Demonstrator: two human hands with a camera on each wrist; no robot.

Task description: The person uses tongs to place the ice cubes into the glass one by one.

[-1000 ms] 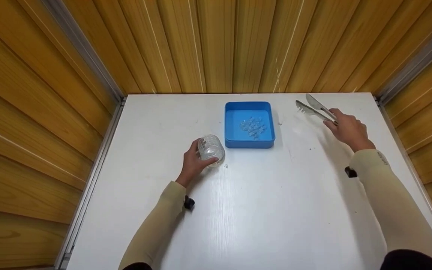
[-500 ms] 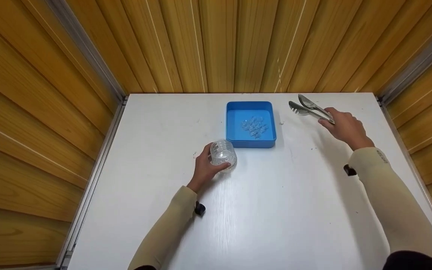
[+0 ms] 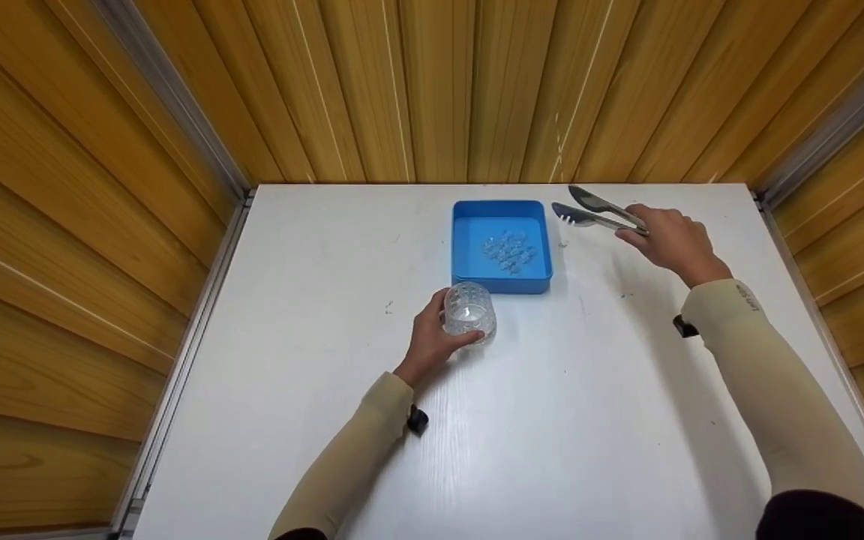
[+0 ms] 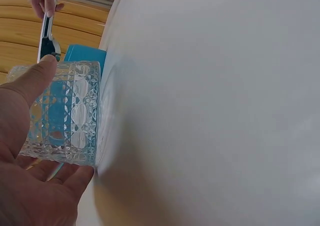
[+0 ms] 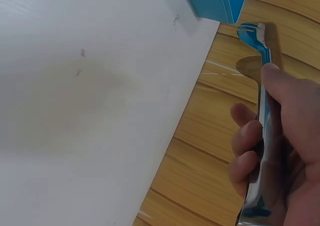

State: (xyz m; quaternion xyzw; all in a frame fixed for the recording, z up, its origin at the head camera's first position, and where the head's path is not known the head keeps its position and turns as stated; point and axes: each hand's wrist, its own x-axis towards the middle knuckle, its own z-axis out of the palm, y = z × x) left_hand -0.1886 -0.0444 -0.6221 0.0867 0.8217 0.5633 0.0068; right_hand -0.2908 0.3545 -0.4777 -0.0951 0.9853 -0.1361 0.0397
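Observation:
My left hand (image 3: pixel 436 337) grips a clear patterned glass (image 3: pixel 469 309) round its side, thumb on one face and fingers on the other. In the left wrist view the glass (image 4: pixel 62 113) shows a cut diamond texture, and its base is at or close to the table. Just beyond it stands a square blue tray (image 3: pixel 503 286) with small clear pieces (image 3: pixel 509 251) inside. My right hand (image 3: pixel 676 244) holds metal tongs (image 3: pixel 601 210), their arms spread, tips above the table right of the tray. One tip is fork-like, the other spoon-like, in the right wrist view.
A white table (image 3: pixel 552 420) carries everything, with small marks or specks on its top. Wood-patterned panels (image 3: pixel 439 90) rise behind it and at both sides. Metal rails (image 3: pixel 177 97) run along the corners.
The left hand has carried the glass to the right, to the front of the blue tray. My right hand has brought the tongs leftward, closer to the tray.

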